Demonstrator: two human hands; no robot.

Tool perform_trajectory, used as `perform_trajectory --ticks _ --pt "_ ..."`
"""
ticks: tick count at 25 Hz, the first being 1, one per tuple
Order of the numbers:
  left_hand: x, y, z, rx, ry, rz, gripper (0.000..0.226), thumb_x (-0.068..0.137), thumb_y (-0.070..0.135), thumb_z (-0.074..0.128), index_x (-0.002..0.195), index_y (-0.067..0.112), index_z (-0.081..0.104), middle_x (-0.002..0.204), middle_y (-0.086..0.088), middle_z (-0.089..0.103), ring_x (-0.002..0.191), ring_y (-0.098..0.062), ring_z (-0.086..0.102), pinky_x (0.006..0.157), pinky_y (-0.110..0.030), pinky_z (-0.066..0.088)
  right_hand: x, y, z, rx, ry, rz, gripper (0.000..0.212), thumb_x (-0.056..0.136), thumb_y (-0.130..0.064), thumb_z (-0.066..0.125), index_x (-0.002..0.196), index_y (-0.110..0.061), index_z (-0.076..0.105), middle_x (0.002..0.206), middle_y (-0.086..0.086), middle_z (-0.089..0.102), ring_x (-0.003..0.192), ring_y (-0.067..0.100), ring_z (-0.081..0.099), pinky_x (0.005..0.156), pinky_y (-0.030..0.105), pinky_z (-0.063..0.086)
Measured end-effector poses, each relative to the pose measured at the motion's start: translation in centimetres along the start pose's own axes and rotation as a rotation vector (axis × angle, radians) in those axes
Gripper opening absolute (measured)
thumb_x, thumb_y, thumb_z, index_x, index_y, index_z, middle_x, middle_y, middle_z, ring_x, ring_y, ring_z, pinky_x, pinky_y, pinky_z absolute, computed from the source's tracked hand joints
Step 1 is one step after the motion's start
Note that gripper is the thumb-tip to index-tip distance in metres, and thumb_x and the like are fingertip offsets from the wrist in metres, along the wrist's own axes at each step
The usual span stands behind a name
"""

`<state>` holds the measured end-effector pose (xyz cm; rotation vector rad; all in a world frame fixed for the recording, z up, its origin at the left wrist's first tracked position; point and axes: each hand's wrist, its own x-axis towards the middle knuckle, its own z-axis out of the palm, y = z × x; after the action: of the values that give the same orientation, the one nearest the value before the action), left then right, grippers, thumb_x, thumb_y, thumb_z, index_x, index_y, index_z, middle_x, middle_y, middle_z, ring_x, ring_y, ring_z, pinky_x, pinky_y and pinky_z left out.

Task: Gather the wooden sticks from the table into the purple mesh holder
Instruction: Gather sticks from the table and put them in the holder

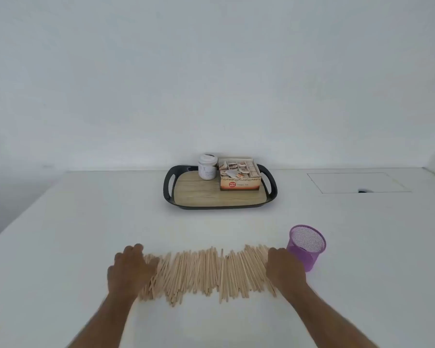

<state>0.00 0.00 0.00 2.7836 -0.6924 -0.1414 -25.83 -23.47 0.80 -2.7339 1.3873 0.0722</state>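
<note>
Two bare forearms are reaching in from the bottom edge, one on each side, over a white desk [60, 259]. Between them a wide row of wooden sticks [206, 273] is lying flat on the desk, most of them pointing away from the camera, packed side by side, with some crossing at the left end.

At the left end of the row the left hand [129, 268] is resting palm down, its fingers [150, 266] lying on the outermost sticks. Its grip is loose and flat, closing on nothing. At the right end the right hand [285, 268] is sitting back-up against the outermost sticks, with its fingers curled down and hidden behind the back of the hand, so I cannot tell whether its grip is closing on any sticks.

Just beside the right hand, on its far right, the purple mesh holder [308, 246] is standing on the desk, looking tilted in the wide lens, its open mouth facing up. No sticks are showing inside it. Its lower left edge is partly covered by the right hand.

Farther back, well apart from the sticks, a black-rimmed tray [170, 194] with a wood-look floor is sitting near the wall. On it a white jar [207, 167] is standing upright at the back, and just beside it, to the right, an open cardboard box [239, 184] is holding small packets. Near the far right of the desk, a thin rectangular outline [357, 182] is marking the surface.
</note>
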Motion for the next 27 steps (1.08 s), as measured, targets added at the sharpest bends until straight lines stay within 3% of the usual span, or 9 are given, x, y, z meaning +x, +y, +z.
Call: perform_trajectory --ticks 2,5,8,11,15,20,25,27 --pt "-0.1 -0.6 -0.2 -0.024 -0.023 -0.121 0.059 0.083 0.060 0.059 0.124 0.018 0.056 0.118 -0.001 0.059 0.114 -0.026 0.054 0.080 -0.039 0.046 0.1 0.0 0.3 -0.007 -0.039 0.031 0.017 0.089 -0.006 0.048 0.093 -0.018 0.059 0.098 -0.003 0.067 0.096 0.017 0.068 0.072 0.027 0.054" --pt "-0.3 -1.0 -0.1 -0.074 -0.062 -0.185 0.049 0.081 0.058 0.067 0.101 0.014 0.061 0.098 -0.002 0.059 0.097 -0.027 0.060 0.075 -0.039 0.052 0.0 -0.3 0.9 -0.048 -0.022 0.007 0.028 0.089 -0.001 0.044 0.073 -0.024 0.040 0.097 -0.003 0.066 0.097 0.016 0.067 0.075 0.027 0.055" --pt "-0.5 -0.6 -0.3 -0.170 -0.068 -0.207 0.037 0.080 0.047 0.075 0.085 0.012 0.063 0.081 0.001 0.062 0.075 -0.021 0.062 0.068 -0.033 0.050 0.4 -0.2 1.2 -0.054 0.016 0.002 0.027 0.089 0.001 0.044 0.093 -0.021 0.058 0.101 -0.002 0.070 0.095 0.016 0.069 0.074 0.028 0.057" --pt "-0.3 -0.6 -0.3 -0.277 -0.056 -0.233 0.020 0.077 0.028 0.080 0.072 0.013 0.067 0.066 0.000 0.066 0.061 -0.017 0.061 0.058 -0.027 0.044 0.4 -0.2 1.3 -0.046 0.027 0.013 0.028 0.090 0.001 0.043 0.099 -0.019 0.061 0.100 -0.001 0.070 0.094 0.016 0.069 0.073 0.027 0.056" --pt "0.1 -0.9 -0.7 -0.351 -0.104 -0.274 0.010 0.074 0.012 0.077 0.069 0.017 0.070 0.069 0.001 0.069 0.064 -0.015 0.060 0.063 -0.029 0.045 0.5 -0.2 0.8 0.047 0.008 0.023 0.022 0.088 0.001 0.044 0.086 -0.022 0.044 0.097 -0.001 0.069 0.090 0.016 0.068 0.068 0.024 0.051" --pt "0.5 -1.4 -0.9 -0.375 -0.130 -0.271 0.013 0.073 0.005 0.067 0.067 0.015 0.071 0.069 0.000 0.071 0.070 -0.019 0.063 0.068 -0.031 0.049 0.3 -0.1 0.9 0.132 0.015 0.041 0.020 0.087 -0.001 0.045 0.086 -0.021 0.046 0.088 -0.004 0.067 0.083 0.014 0.066 0.063 0.022 0.046" --pt "0.8 -1.0 -1.1 -0.400 -0.120 -0.216 0.018 0.074 0.002 0.057 0.062 0.015 0.060 0.062 0.003 0.063 0.061 -0.019 0.057 0.066 -0.033 0.048 0.1 0.0 0.9 0.267 0.179 0.033 0.036 0.081 0.001 0.050 0.109 -0.019 0.062 0.087 -0.006 0.070 0.073 0.010 0.062 0.061 0.021 0.050" --pt "1.0 -0.3 -1.5 -0.404 -0.072 -0.175 0.014 0.081 0.005 0.058 0.077 0.016 0.066 0.077 -0.001 0.070 0.074 -0.023 0.062 0.075 -0.036 0.050 -0.1 -0.1 0.3 0.386 0.244 0.025 0.042 0.081 0.004 0.052 0.114 -0.018 0.064 0.089 -0.005 0.070 0.078 0.013 0.063 0.064 0.023 0.049"
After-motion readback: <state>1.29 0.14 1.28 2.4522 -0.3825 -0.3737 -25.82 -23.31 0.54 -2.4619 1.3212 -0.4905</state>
